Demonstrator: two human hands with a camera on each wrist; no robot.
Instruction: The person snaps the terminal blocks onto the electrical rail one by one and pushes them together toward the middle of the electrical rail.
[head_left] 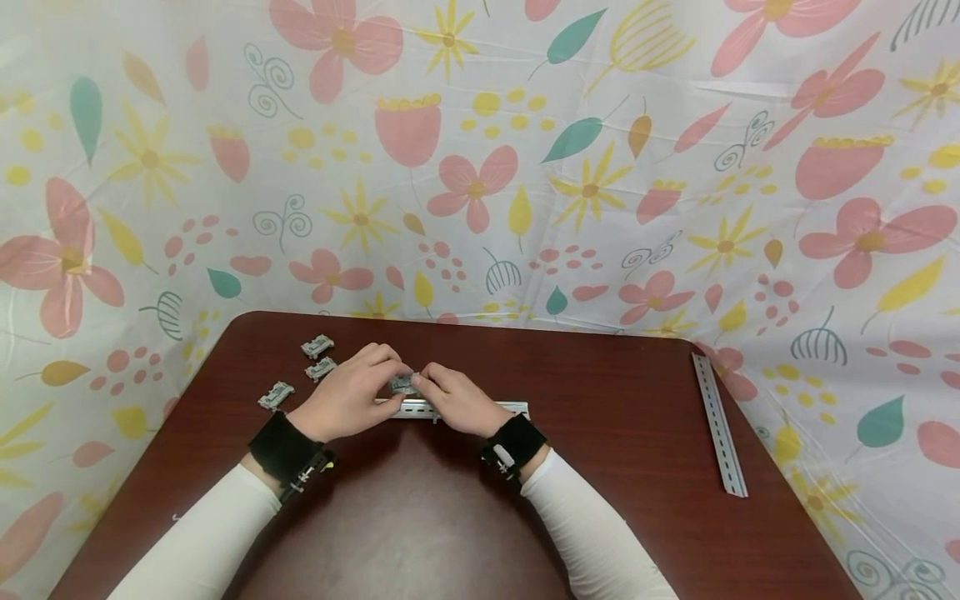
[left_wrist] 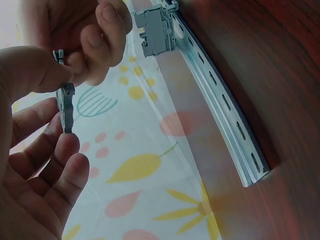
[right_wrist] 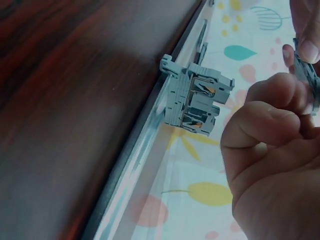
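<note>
Both hands meet over the middle of a slotted metal DIN rail (head_left: 412,409). My left hand (head_left: 354,392) pinches a thin grey terminal block (left_wrist: 66,107) between thumb and fingers, holding it edge-on in the left wrist view. Curled fingers of my right hand (head_left: 459,402) grip the same block at its other end, partly covering it in the right wrist view. Another grey terminal block (right_wrist: 195,97) sits on the rail beneath the hands, with orange bits inside its openings. In the head view, the hands hide much of the rail.
Three loose terminal blocks lie left of the hands: a far one (head_left: 317,346), a middle one (head_left: 320,368) and a nearer one (head_left: 276,395). A second DIN rail (head_left: 720,425) lies along the right edge of the brown table (head_left: 615,467). A flowered curtain (head_left: 480,167) hangs behind.
</note>
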